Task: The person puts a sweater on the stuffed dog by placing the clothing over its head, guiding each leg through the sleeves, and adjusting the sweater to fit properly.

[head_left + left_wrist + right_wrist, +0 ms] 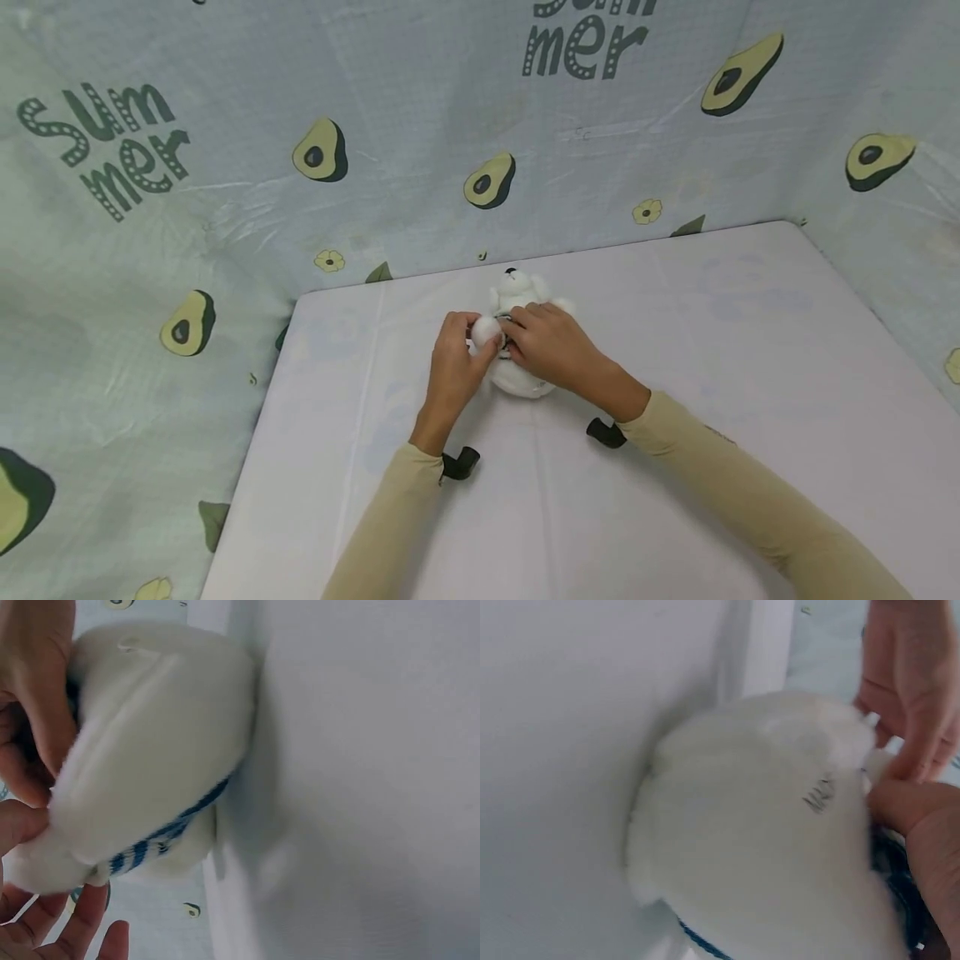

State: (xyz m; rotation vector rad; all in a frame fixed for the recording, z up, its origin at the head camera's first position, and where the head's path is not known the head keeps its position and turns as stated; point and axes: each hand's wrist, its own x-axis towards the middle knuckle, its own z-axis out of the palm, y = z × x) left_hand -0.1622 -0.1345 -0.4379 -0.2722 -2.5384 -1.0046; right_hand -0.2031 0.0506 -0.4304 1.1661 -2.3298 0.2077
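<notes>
A white plush bear (521, 382) lies on its back on the table, its dark nose toward the wall. It wears a blue-and-white striped knit garment (154, 844), partly hidden under the hands. My left hand (453, 362) grips the rounded white limb (487, 331) on the bear's left side in the head view, thumb on one side and fingers on the other. Over the bear's middle, my right hand (558, 346) pinches the dark blue knit (896, 877) with curled fingers. Dark lettering (821, 793) marks the white plush in the right wrist view.
The bear is on a white-covered table (720, 350) near its back edge. Behind it hangs a pale cloth (420, 100) printed with avocados and the word "summer", which also covers both sides. Black wrist-worn pieces (461, 463) stick out beneath the sleeves.
</notes>
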